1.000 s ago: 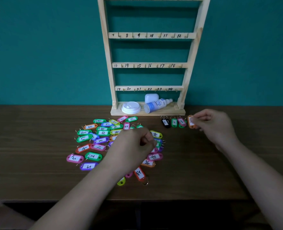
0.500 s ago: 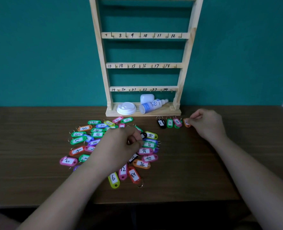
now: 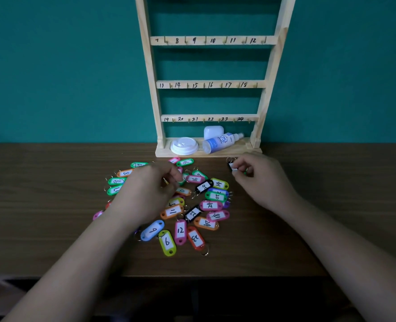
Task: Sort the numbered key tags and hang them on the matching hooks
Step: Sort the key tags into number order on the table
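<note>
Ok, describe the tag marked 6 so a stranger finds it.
Find the wooden rack on the table; the tag pile lies before it. At the pile's near edge, between a blue tag and a pink 12, lies the tag marked 6, the only yellow-green one there.

Head-worn view — forward, downward, close.

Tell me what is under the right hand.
The right hand pinches a black tag at its fingertips; a sliver of green tag shows by the fingers. Anything else beneath the palm is covered, and neither number is readable.
</note>
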Tool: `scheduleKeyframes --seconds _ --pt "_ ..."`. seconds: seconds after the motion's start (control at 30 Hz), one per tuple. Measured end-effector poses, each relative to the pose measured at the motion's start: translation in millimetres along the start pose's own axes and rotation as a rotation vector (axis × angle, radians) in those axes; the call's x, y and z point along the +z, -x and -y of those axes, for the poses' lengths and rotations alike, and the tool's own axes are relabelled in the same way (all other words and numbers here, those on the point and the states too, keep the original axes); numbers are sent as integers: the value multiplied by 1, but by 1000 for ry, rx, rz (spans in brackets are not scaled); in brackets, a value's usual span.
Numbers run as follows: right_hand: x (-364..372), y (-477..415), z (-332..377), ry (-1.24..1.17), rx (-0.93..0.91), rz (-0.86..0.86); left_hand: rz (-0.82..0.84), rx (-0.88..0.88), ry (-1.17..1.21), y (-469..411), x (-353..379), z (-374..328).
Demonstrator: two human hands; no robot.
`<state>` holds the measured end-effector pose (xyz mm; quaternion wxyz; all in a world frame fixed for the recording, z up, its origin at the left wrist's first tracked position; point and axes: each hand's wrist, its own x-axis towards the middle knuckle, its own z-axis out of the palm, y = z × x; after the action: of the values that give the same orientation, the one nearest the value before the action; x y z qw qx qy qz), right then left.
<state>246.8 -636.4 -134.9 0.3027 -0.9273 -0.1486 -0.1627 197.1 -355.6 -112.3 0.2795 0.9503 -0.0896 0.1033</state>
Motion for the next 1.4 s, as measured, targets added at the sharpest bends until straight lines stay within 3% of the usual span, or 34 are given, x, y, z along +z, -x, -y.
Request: scheduleKeyframes --seconds 0.3,0.63,0.9,1.07,1.23,1.4 --pt "26 5 21 10 -155 156 88 184 -134 -4 19 6" --pt "26 4 17 126 -76 74 84 205 -218 -6 19 7" --pt "26 3 16 89 -10 43 79 232 -103 -5 16 10" --pt "12 8 17 -7 -70 140 48 232 -34 -3 6 15" --pt "4 12 16 -11 -105 273 160 307 21 9 13 8" --pt "2 15 14 -5 -103 296 250 345 1 13 15 0"
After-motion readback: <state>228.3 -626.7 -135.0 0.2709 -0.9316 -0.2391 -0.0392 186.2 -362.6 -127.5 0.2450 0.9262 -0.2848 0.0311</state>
